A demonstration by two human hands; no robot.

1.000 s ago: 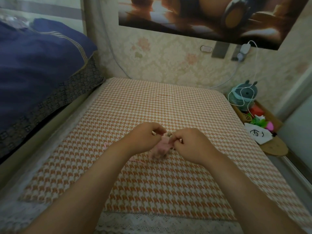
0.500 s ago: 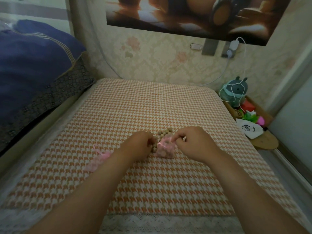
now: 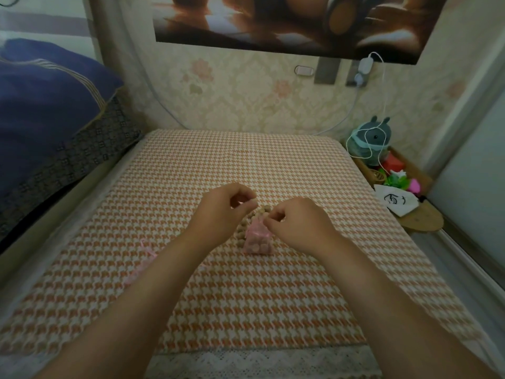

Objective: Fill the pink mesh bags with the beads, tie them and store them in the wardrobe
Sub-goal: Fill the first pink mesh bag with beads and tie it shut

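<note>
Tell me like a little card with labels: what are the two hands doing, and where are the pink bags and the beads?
left hand: fingers curled above the beads; what it pinches is too small to tell
right hand: pinches the top of the pink mesh bag
pink mesh bag: upright on the checked cover, beads inside
loose beads: heaped behind and left of that bag
second pink bag: lying beside the left forearm
</note>
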